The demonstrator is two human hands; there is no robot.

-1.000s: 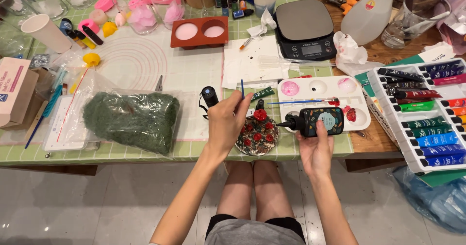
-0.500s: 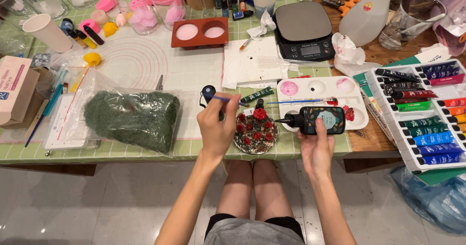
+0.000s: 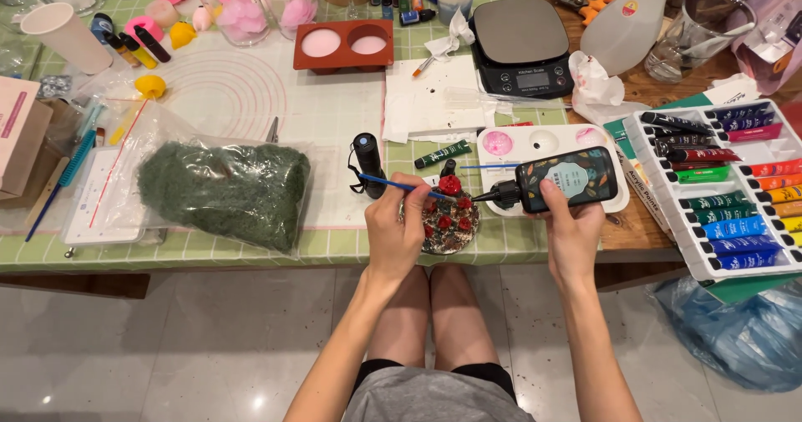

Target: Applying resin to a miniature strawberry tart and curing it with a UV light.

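Bench: green checked cloth is covering the bench [image 3: 251, 251], which is crowding up with craft supplies from edge to edge, above a pale tiled floor.
Moss bag: a clear bag of dark green moss [image 3: 221, 190] is lying left of the work, well apart from both hands.
Paint set: a white tray of coloured paint tubes [image 3: 727, 192] is sitting at the right, overhanging the bench edge; a nudge from the right elbow could be tipping it off.
Palette: a white palette [image 3: 547, 150] is lying under and behind the bottle, with pink paint in one well.
Bottle: the right hand [image 3: 572, 234] is wrapping around a dark squeeze bottle [image 3: 564, 180], held sideways with its nozzle pointing left at the disc. Too firm a squeeze could be flooding the piece or running onto the cloth.
Disc: a small round decorated disc [image 3: 449, 221] with red flower shapes is sitting at the near bench edge, just beside both hands; a push could be sliding it onto the lap.
Brush: the left hand [image 3: 397, 230] is pinching a thin blue brush [image 3: 393, 184], tip resting near the top red flower. A slip could be smearing the flowers or knocking the nozzle.
Black cylinder: a small upright black cylinder [image 3: 368, 161] is standing just behind the left hand, close enough for the brush handle to be toppling it.
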